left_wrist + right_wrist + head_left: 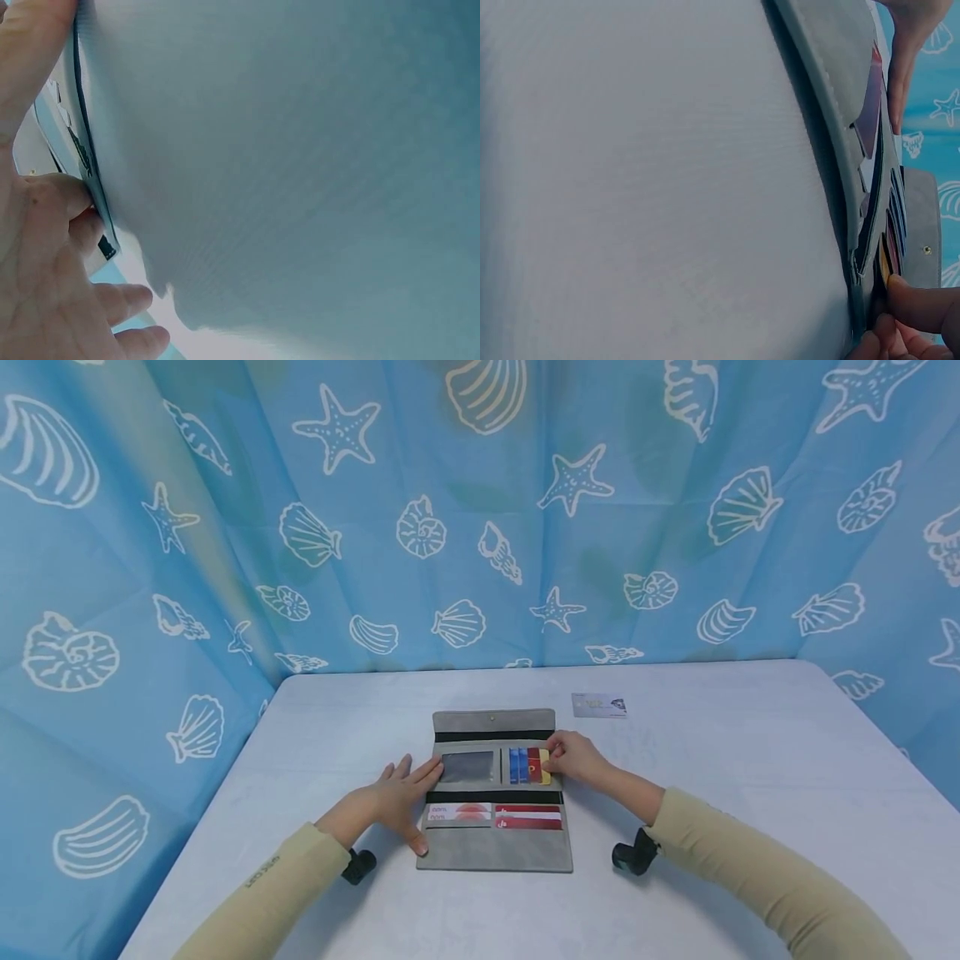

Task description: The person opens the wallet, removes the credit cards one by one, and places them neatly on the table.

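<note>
A grey wallet (495, 852) lies unfolded on the table, its snap flap at the far side. Its lower slots hold a white card (459, 812) and red cards (528, 817); a dark window pocket (467, 767) sits above them. Beside that pocket stand overlapping blue cards (517, 766), a dark red card (533, 765) and a yellow card (545, 776). With spread fingers, my left hand (393, 800) rests on the wallet's left edge. My right hand (576, 757) pinches the yellow card at the wallet's right edge, thumb on top; the hand hides part of the card.
Beyond the wallet, to the right, a silver card (598, 705) lies flat on the white-covered table (720, 735). A blue curtain (420, 585) with shell and starfish prints hangs behind the table and along its left side.
</note>
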The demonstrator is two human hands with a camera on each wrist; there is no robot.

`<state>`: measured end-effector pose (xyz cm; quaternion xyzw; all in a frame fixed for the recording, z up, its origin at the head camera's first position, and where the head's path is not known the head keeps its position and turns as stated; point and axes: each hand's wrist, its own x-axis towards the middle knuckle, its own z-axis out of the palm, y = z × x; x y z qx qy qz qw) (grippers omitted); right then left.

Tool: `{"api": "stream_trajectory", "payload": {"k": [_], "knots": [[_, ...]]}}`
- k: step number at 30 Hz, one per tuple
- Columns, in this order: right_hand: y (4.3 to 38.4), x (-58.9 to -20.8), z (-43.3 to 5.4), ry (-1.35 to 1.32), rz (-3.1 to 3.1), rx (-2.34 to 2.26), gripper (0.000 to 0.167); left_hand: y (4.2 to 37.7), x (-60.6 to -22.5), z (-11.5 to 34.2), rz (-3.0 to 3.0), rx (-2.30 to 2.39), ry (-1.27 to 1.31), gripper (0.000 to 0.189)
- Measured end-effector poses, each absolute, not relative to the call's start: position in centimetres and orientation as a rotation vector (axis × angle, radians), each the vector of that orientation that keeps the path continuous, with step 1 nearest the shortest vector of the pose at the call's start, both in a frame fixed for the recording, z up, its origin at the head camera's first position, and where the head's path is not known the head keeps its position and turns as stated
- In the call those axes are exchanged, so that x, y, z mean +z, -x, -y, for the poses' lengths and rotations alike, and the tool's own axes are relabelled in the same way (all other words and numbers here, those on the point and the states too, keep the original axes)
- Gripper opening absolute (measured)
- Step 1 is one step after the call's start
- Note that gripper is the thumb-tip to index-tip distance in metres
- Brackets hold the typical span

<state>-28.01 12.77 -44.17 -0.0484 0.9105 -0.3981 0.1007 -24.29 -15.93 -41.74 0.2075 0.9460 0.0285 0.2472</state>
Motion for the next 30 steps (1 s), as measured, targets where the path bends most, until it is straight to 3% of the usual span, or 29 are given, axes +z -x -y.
{"api": "stream_trajectory", "payload": {"k": [30], "knots": [[27.4, -43.4, -16.3, -0.098, -2.392, -1.437, 0.032, 24.6, -42.2, 15.9, -2.577, 0.049, -0.569, 0.122]]}}
